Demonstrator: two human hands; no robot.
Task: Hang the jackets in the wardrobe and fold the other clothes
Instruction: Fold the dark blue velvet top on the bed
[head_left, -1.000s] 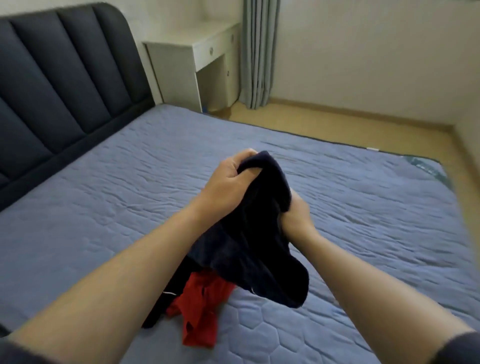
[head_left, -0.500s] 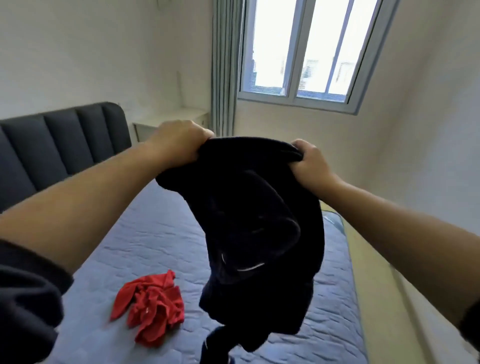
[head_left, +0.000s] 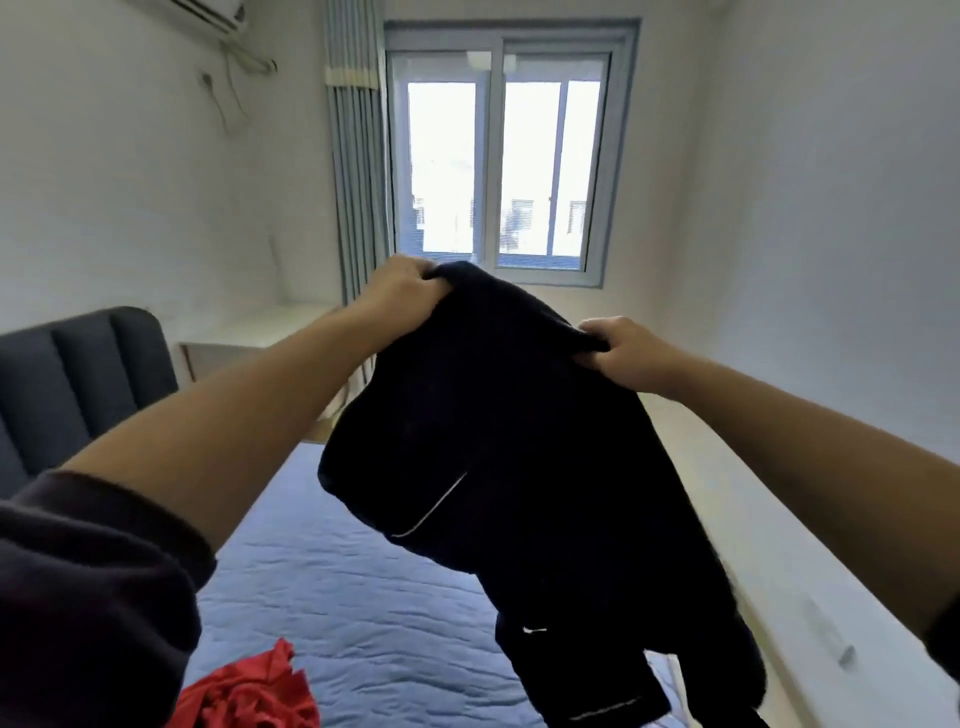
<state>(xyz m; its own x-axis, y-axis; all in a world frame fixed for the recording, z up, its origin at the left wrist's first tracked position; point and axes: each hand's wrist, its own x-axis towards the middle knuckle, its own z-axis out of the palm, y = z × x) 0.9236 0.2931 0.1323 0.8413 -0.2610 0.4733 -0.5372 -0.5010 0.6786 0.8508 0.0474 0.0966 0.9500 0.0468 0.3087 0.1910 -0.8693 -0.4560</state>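
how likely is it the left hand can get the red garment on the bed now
Probably not yet: the left hand is raised, gripping the dark garment along with the right hand. The red garment lies low on the bed with nothing covering it, so letting go would likely free the way.

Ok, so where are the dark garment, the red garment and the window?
dark garment (head_left: 519, 441): head view, on the middle of the hanging cloth.
red garment (head_left: 249, 696): head view, on the crumpled heap's middle.
window (head_left: 441, 166): head view, on the left pane.
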